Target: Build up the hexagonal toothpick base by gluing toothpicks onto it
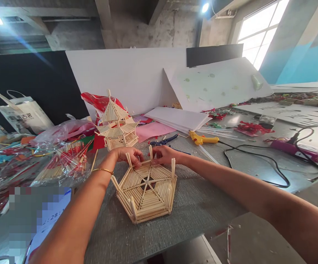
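A six-sided frame of pale wooden sticks [152, 200] lies flat in front of me, with spokes meeting at its centre and short posts standing at its corners. My left hand [130, 155] is closed on its far edge, fingers bent down beside the far-left post. Opposite it, my right hand [163, 154] grips the same edge by the far post, thumb and fingers drawn together. Whether a small loose stick is between the fingers cannot be made out. Behind my left hand stands a tiered stick pagoda [117, 128] with a pointed roof.
A yellow glue gun [203, 138] with a black cord lies to the right, near blue-handled pliers [164, 140]. Bagged sticks [68, 157] and plastic wrapping crowd the left. White boards [178, 118] lie behind. A purple power strip [298, 149] sits far right.
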Motion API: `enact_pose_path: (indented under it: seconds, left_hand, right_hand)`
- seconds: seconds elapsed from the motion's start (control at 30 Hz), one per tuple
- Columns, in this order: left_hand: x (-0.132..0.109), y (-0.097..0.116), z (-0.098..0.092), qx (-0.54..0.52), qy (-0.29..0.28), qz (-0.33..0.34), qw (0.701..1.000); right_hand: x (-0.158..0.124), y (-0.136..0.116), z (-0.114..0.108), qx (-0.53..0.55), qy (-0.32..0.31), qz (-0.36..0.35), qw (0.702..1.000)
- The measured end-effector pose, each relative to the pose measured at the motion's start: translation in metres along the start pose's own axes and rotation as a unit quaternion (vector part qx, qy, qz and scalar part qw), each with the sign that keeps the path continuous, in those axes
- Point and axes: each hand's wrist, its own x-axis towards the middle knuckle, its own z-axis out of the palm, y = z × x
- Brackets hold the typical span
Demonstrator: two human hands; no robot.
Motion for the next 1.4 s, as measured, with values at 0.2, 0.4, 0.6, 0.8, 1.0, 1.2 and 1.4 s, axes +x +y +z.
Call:
enact_pose_path:
  seconds: [0.2,0.4,0.6,0.8,1.0,1.2,1.4]
  left_hand:
    - [-0.001,-0.002,0.000,-0.003,0.012,0.011,1.000]
    - [-0.002,0.002,0.001,-0.009,0.020,0.012,1.000]
    - [-0.002,0.003,0.002,0.008,0.019,-0.005,1.000]
    - [-0.001,-0.001,0.000,0.014,0.016,-0.020,1.000]
    - [-0.003,-0.004,0.000,-0.001,0.029,-0.030,0.999]
    - [-0.008,-0.006,0.005,-0.038,0.083,-0.032,0.995]
    - [-0.012,-0.004,0.013,-0.070,0.213,-0.004,0.975]
  right_hand:
    - [-0.002,0.003,-0.007,0.007,-0.008,-0.001,1.000]
    - [0.003,0.002,0.003,-0.037,0.064,-0.023,0.997]
    - [0.003,-0.007,-0.007,-0.021,0.133,-0.040,0.990]
    - [0.000,-0.004,-0.020,0.013,0.126,-0.059,0.990]
    - [0.000,-0.017,-0.021,-0.110,0.033,-0.147,0.983]
    - [0.005,-0.014,-0.017,-0.361,-0.037,-0.246,0.899]
    - [0.004,-0.012,0.002,-0.478,-0.016,-0.209,0.853]
